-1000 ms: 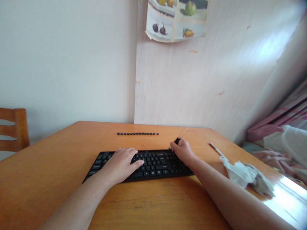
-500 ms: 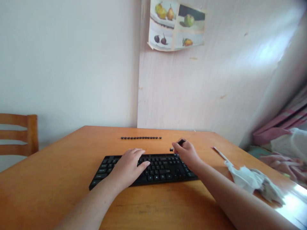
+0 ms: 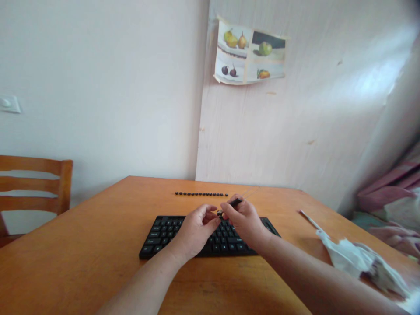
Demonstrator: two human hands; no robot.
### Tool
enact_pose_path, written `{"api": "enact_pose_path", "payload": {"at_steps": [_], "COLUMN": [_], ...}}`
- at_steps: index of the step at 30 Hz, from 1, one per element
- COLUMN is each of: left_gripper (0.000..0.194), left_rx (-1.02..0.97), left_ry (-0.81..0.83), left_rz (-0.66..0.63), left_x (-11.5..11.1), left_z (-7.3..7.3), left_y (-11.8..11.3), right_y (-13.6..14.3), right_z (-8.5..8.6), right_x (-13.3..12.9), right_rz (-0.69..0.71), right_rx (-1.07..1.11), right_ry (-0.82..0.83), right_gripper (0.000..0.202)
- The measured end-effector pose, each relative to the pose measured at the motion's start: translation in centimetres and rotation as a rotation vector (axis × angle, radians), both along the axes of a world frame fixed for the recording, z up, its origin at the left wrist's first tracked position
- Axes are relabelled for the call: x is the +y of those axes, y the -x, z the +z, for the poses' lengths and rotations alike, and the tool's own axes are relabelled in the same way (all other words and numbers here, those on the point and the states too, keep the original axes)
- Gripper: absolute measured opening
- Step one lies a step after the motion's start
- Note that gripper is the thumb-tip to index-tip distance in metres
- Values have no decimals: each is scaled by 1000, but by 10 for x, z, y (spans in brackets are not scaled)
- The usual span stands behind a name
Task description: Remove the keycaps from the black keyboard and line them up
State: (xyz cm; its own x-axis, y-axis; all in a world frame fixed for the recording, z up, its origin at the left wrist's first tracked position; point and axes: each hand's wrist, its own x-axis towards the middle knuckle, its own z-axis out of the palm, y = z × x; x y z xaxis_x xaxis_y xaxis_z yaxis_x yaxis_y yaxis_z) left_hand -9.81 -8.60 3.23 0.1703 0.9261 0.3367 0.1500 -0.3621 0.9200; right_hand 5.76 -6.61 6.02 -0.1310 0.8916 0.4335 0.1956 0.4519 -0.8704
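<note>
A black keyboard lies on the wooden table, partly covered by my hands. Over its upper middle, my right hand is wrapped round a black-handled tool. At the tool's tip is a small dark keycap. The thumb and fingers of my left hand curl close around that keycap; whether they grip it is too small to tell. Behind the keyboard runs a straight row of small black keycaps.
At the right of the table lie a thin white stick and a crumpled white plastic bag. A wooden chair stands at the left. Fruit pictures hang on the wall.
My left hand has risen off the keyboard and come to the tool's tip. My right hand, with the tool and keycap, has moved left to meet it. The view has shifted slightly.
</note>
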Motion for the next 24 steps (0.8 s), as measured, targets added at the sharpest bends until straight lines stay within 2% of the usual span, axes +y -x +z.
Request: {"api": "enact_pose_path", "payload": {"at_steps": [3, 11, 15, 18, 21, 24], "left_gripper": [31, 25, 28, 29, 27, 29], "left_rx": [-89, -169, -190, -227, -304, -356], "left_ry": [-2, 60, 111, 153, 209, 261], "left_rz": [-44, -15, 13, 30, 35, 39], "left_x": [1, 3, 3, 2, 3, 3], "left_z": [3, 4, 3, 3, 5, 6], "left_y": [2, 6, 5, 5, 7, 9], "right_y": [11, 20, 21, 19, 13, 5], "right_z": [-6, -14, -13, -9, -7, -8], "right_x": [0, 5, 5, 6, 8, 10], "right_rz": [37, 59, 56, 54, 41, 32], "right_rx": [41, 120, 169, 184, 69, -195], "right_ry": [-18, 31, -4, -7, -43, -228], "right_gripper": [25, 25, 24, 32, 34, 24]}}
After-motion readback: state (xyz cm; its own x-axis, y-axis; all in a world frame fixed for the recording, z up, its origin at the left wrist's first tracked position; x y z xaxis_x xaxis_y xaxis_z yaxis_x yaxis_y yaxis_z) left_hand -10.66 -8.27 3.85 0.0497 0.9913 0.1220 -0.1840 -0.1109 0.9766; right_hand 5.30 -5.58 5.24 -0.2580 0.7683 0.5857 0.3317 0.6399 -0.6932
